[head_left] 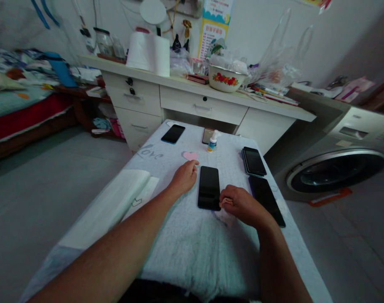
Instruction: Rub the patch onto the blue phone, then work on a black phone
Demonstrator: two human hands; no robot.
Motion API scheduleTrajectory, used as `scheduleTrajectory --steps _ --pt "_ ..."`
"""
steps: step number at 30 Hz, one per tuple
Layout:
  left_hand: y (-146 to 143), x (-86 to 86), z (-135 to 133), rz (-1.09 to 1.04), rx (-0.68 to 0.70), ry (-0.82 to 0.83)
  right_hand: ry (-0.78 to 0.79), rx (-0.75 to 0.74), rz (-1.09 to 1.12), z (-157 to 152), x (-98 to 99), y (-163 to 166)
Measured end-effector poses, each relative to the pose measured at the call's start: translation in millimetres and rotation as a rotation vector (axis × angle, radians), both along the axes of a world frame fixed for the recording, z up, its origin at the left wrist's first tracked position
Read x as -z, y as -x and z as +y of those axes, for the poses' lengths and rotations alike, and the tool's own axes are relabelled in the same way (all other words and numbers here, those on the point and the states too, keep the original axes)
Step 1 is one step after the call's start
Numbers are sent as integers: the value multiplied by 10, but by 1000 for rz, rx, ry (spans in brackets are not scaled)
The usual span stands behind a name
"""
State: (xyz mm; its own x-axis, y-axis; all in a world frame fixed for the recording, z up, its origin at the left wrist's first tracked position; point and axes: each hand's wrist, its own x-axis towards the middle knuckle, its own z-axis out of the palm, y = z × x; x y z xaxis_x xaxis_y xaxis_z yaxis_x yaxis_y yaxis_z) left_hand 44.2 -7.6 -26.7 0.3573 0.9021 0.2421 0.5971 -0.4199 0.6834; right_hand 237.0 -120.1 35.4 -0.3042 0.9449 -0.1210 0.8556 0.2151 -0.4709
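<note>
A black-screened smartphone (209,188) lies face up on the cloth-covered table, between my two hands. My left hand (185,176) rests by its upper left edge with the fingers curled in; I see nothing in them. At the lower right corner of the phone is my right hand (239,203), closed in a fist, its fingers at or against the edge. Whatever the right fingers may hold is hidden. Beyond the phone stands a small white spray bottle (212,142) with a blue and yellow label.
Several other devices lie around: a phone (173,134) at far left, another (207,135) behind the bottle, stacked ones (254,161) and a tablet-like black one (266,200) at right. White paper or cloth (106,210) covers the left side. A desk (192,90) and washing machine (331,151) border the table.
</note>
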Motion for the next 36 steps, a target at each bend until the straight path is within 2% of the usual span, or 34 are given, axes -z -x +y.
scheduleTrajectory --steps 6,17,36 --pt "0 4 4 2 -3 -8 -66 56 -35 33 36 22" --pt "4 -9 -9 -12 -2 2 62 -46 78 -15 -8 46" --pt "2 -21 -21 -17 -1 -12 -89 -154 163 53 150 450"
